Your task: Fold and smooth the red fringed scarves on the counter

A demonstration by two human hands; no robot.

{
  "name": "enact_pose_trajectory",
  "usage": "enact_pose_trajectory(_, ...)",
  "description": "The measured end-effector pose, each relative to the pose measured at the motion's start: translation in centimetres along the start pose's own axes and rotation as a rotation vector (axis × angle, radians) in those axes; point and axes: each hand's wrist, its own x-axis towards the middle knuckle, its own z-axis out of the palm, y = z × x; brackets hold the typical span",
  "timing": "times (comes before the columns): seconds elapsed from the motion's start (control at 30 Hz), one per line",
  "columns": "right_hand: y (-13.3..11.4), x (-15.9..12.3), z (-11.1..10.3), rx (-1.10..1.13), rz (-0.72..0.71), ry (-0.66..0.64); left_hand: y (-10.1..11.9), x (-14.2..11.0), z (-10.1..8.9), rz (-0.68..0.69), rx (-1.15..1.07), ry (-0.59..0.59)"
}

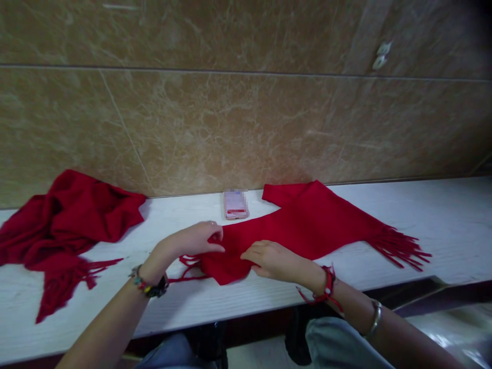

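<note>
A red scarf (307,220) with fringed ends lies partly folded on a white wood-grain bench top. Its left part is bunched between my two hands. My left hand (202,238) curls over the scarf's left end, red cloth showing between thumb and fingers. From the right, my right hand (267,260) presses its fingers together on the lower edge of the same cloth, the thumb tucked below. Loose fringe strands hang out under my left wrist. On the right, the other fringed end (400,246) spreads out flat.
A second red scarf (84,215) lies crumpled at the left against the brown marble-tiled wall (230,128). A phone (235,204) rests on the white bench top (453,225) near the wall. The bench's front edge runs just before my knees.
</note>
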Motion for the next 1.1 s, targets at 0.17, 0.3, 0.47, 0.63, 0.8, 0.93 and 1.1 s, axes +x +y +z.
enact_pose_trajectory(0.17, 2.1, 1.0, 1.2, 0.276, 0.222, 0.162, 2.2, -2.1, 3.4, 0.006, 0.129, 0.062)
enact_pose_trajectory(0.3, 3.2, 1.3, 0.7, 0.396, 0.23, 0.193, 1.6, -1.5, 5.5, -0.06, 0.158, 0.226)
enact_pose_trajectory(0.47, 1.9, 0.3, -1.6, 0.294, 0.049, -0.015, 0.6, -1.2, 5.5, -0.094, 0.058, 0.246)
enact_pose_trajectory(0.63, 0.3, -0.8, -2.1, -0.02, -0.043, -0.027, 0.3, -2.2, 4.6, 0.011, 0.043, 0.211)
enact_pose_trajectory(0.8, -0.3, -1.4, -2.1, -0.213, -0.146, -0.046, 0.6, -2.8, 3.9, 0.115, 0.1, 0.176)
enact_pose_trajectory(0.93, -0.1, -1.8, -1.5, -0.199, -0.125, -0.018, 0.3, -2.4, 4.3, 0.115, 0.146, 0.177)
enact_pose_trajectory(1.1, 2.7, -1.5, 0.6, 0.13, 0.082, 0.187, -0.4, -1.6, 4.8, 0.099, 0.013, 0.317)
